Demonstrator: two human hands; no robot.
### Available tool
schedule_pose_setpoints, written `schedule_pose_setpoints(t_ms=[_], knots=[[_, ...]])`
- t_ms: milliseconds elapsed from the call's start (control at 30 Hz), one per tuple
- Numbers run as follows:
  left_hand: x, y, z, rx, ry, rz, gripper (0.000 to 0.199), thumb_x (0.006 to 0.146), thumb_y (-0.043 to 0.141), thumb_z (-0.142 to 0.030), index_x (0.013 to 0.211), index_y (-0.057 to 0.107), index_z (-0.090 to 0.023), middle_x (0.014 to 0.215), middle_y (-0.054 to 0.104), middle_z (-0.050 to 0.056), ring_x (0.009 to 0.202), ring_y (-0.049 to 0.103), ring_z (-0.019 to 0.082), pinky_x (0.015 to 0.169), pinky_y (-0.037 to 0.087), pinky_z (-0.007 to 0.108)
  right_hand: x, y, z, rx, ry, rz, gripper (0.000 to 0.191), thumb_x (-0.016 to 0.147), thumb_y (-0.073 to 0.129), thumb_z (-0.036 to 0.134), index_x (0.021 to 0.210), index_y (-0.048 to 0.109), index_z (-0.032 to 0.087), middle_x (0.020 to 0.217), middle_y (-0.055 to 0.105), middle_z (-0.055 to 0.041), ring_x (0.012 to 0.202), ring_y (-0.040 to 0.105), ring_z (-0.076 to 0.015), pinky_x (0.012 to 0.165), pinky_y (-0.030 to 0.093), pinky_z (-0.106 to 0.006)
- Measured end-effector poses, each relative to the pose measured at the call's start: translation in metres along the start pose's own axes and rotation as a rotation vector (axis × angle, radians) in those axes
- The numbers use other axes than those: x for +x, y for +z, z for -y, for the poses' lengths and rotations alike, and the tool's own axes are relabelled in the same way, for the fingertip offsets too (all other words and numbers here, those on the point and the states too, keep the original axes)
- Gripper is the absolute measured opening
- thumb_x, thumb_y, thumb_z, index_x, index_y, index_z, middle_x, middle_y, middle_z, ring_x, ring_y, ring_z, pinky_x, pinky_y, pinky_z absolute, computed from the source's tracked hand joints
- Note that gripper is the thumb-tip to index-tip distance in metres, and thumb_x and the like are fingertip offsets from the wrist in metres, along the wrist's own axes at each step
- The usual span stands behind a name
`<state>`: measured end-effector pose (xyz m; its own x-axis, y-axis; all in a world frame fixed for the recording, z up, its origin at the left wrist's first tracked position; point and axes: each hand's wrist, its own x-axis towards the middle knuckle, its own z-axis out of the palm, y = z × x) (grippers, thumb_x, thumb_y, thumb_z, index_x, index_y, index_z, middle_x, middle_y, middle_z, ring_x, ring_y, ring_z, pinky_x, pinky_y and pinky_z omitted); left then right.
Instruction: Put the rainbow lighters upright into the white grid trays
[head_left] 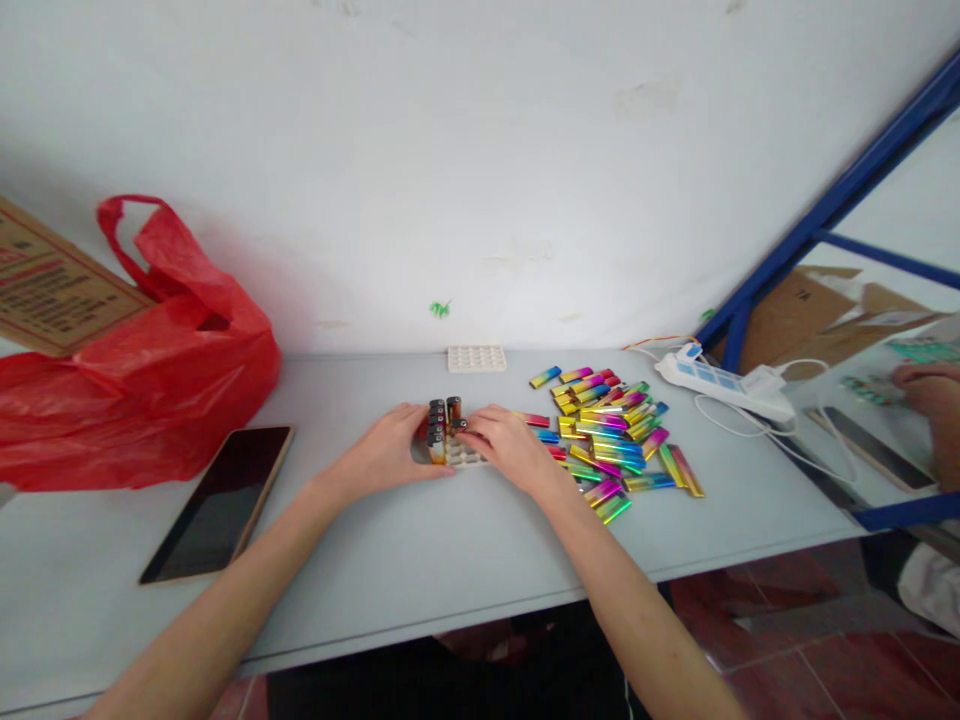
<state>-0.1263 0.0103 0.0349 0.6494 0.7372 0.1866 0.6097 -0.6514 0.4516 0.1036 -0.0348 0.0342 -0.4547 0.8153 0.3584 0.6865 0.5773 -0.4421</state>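
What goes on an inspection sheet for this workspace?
Surface: grey table.
Job items: dark-topped pieces standing in a white holed tray; shiny coloured pieces heaped at the right.
Clutter: red bag and phone at the left; second white tray near the wall.
Grip: left hand curled beside the standing pieces; right hand pinching one dark-topped piece.
Cables: white cords around a power strip.
Surroundings: blue frame, cardboard boxes, another person's hand at the far right.

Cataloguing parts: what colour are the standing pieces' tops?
Black: the standing pieces' tops, in the head view.
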Motion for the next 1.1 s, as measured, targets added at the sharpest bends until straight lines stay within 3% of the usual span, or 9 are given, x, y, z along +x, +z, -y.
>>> schedule_pose_setpoints(t_ms=[167,367,500,700,900,1100], knots=[[0.0,-0.001,-0.002,-0.001,-0.003,-0.001,0.058,0.07,0.081,-0.066,0.103,0.064,-0.021,0.101,0.071,0.009,0.096,0.066,0.03,0.084,0.051,0.038,-0.001,0.004,-0.003,0.0,-0.012,-0.001,0.022,0.101,0.064,0.027,0.115,0.075,0.014,0.109,0.073,-0.0113,0.101,0.067,-0.0216,0.092,0.052,-0.033],[0.0,0.0,-0.001,0.028,0.005,0.009,0.059,0.072,0.08,-0.067,0.103,0.062,-0.02,0.102,0.07,0.01,0.097,0.066,0.031,0.085,0.052,0.04,0.003,0.011,-0.002,-0.08,0.053,-0.015,0.019,0.098,0.069,0.032,0.103,0.078,0.016,0.094,0.074,-0.0086,0.091,0.068,-0.0217,0.084,0.051,-0.032],[0.0,0.0,0.0,0.019,0.018,-0.004,0.059,0.071,0.081,-0.066,0.103,0.064,-0.02,0.101,0.071,0.009,0.096,0.067,0.031,0.084,0.053,0.039,0.002,0.01,0.002,-0.072,0.062,0.011,0.019,0.103,0.062,0.028,0.098,0.075,0.016,0.091,0.074,-0.0081,0.09,0.068,-0.0212,0.082,0.049,-0.031],[0.0,0.001,0.002,0.006,0.037,-0.014,0.062,0.071,0.081,-0.066,0.11,0.065,-0.02,0.106,0.072,0.01,0.098,0.068,0.031,0.088,0.052,0.039,-0.001,0.003,0.009,-0.085,0.187,0.008,0.025,0.103,0.061,0.028,0.125,0.062,0.016,0.097,0.073,-0.0085,0.091,0.069,-0.0234,0.078,0.05,-0.032],[0.0,0.002,0.002,0.024,0.005,-0.014,0.059,0.069,0.081,-0.067,0.101,0.064,-0.021,0.099,0.071,0.009,0.095,0.067,0.031,0.083,0.053,0.039,0.0,-0.001,0.016,-0.224,0.143,0.027,0.021,0.105,0.054,0.024,0.122,0.061,0.014,0.115,0.068,-0.0126,0.106,0.065,-0.0267,0.09,0.051,-0.037],[0.0,0.002,0.001,0.027,-0.014,-0.023,0.057,0.068,0.083,-0.065,0.099,0.063,-0.022,0.099,0.07,0.009,0.093,0.067,0.031,0.082,0.053,0.04,0.004,0.003,0.026,-0.371,0.266,0.103,0.028,0.109,0.043,0.029,0.121,0.062,0.012,0.112,0.067,-0.0162,0.104,0.065,-0.0307,0.09,0.051,-0.044]])
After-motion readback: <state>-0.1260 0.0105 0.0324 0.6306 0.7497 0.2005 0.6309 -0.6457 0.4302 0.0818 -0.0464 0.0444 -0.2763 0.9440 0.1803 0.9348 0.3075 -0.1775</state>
